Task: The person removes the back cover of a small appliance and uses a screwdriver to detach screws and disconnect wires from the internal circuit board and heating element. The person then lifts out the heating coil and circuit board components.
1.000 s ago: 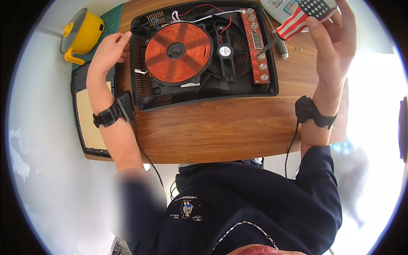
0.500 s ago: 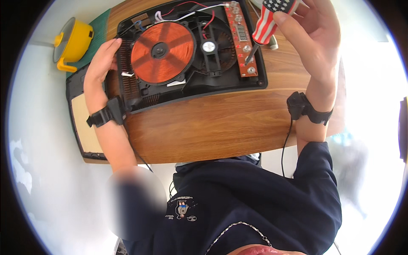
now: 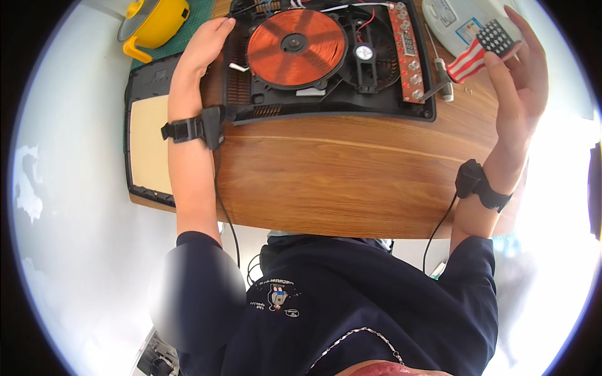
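Observation:
An opened induction cooker base (image 3: 276, 113), black and wide, lies on the table. Inside it are a round copper coil (image 3: 266, 47), a fan (image 3: 376, 69) and, along its right side, a narrow reddish control board (image 3: 411, 75) with a small display. My left hand (image 3: 204, 47) grips the base's left edge, its fingers partly hidden. In my right hand (image 3: 523, 81) is a screwdriver (image 3: 467, 66) with a stars-and-stripes handle, held slanting between thumb and fingers. The screwdriver's tip reaches the near end of the control board; exact contact is too small to tell.
A black-framed cover panel (image 3: 150, 138) with a beige inside lies left of the base. Behind it a yellow pot (image 3: 163, 25) stands on a green mat (image 3: 199, 12). At the back right are a pale translucent case (image 3: 439, 31) and another tool's grey handle (image 3: 446, 93).
The view has shifted, so the table and base appear farther right and higher. My screwdriver has tilted lower, its tip shifting toward the board's near end. My left hand stays at the base's edge.

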Demonstrator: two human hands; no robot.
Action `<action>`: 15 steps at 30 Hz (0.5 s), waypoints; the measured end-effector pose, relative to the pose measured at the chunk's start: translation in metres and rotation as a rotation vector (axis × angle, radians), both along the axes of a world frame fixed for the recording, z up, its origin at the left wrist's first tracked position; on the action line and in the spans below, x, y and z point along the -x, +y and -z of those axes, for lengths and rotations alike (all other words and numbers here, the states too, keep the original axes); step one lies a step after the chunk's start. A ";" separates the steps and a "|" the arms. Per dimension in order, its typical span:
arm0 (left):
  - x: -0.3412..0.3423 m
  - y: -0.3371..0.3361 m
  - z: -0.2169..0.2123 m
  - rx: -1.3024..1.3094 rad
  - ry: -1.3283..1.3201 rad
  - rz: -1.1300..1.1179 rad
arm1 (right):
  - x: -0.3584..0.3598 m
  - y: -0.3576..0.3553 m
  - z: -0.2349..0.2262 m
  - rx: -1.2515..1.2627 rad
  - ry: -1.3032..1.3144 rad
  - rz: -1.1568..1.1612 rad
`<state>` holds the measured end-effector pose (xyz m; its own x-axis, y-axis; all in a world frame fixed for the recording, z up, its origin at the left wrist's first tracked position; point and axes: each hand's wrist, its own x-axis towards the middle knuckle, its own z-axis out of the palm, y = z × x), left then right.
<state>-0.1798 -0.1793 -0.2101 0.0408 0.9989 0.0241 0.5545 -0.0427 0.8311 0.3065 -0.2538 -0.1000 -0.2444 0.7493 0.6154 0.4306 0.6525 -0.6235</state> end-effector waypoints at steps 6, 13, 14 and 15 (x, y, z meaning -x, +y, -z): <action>0.029 -0.016 0.027 -0.055 -0.076 -0.016 | 0.030 -0.043 0.008 -0.005 0.022 0.100; 0.009 -0.033 0.028 0.107 -0.386 -0.091 | 0.034 -0.052 0.009 0.046 0.017 0.014; 0.003 -0.037 0.024 0.113 -0.447 -0.092 | 0.035 -0.053 0.010 0.065 0.059 -0.010; -0.002 -0.042 0.020 0.120 -0.507 -0.093 | 0.036 -0.053 0.010 0.067 0.076 -0.024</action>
